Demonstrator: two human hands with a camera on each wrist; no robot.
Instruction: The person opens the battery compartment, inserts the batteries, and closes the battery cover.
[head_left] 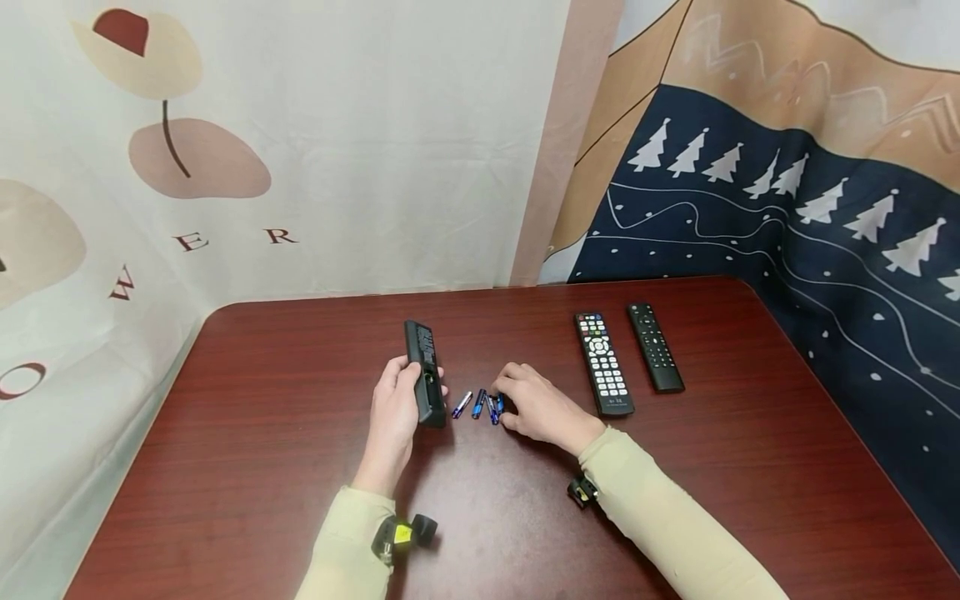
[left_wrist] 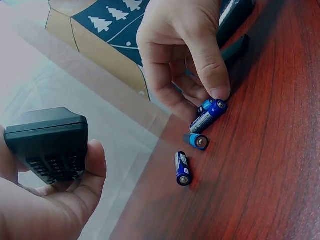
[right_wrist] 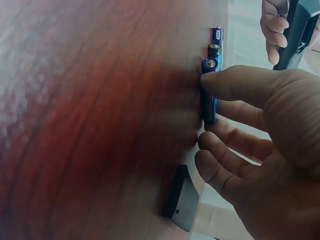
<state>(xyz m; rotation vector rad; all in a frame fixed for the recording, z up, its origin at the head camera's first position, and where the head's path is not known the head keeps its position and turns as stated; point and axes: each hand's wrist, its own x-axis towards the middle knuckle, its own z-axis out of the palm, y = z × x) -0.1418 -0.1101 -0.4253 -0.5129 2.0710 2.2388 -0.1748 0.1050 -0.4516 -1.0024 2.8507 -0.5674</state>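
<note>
My left hand (head_left: 395, 396) grips a black remote control (head_left: 425, 375) above the table, its back turned toward the right hand. An opening shows in that back. In the left wrist view, the buttons of this remote (left_wrist: 47, 145) face downward. Several small blue batteries lie in a loose group between my hands, among them one battery (left_wrist: 183, 169) nearest the left hand and another battery (left_wrist: 196, 141) beside it. The thumb and fingers of my right hand (head_left: 543, 404) pinch a blue battery (right_wrist: 209, 97) at the group's right end, low at the tabletop. Another battery is partly hidden behind it.
A black remote with white buttons (head_left: 603, 364) lies to the right of my right hand. Beyond it lies a slimmer black remote (head_left: 656, 347). The brown wooden table (head_left: 262, 467) meets a pale curtain (head_left: 390, 167) and a dark patterned cloth (head_left: 750, 225) at the back.
</note>
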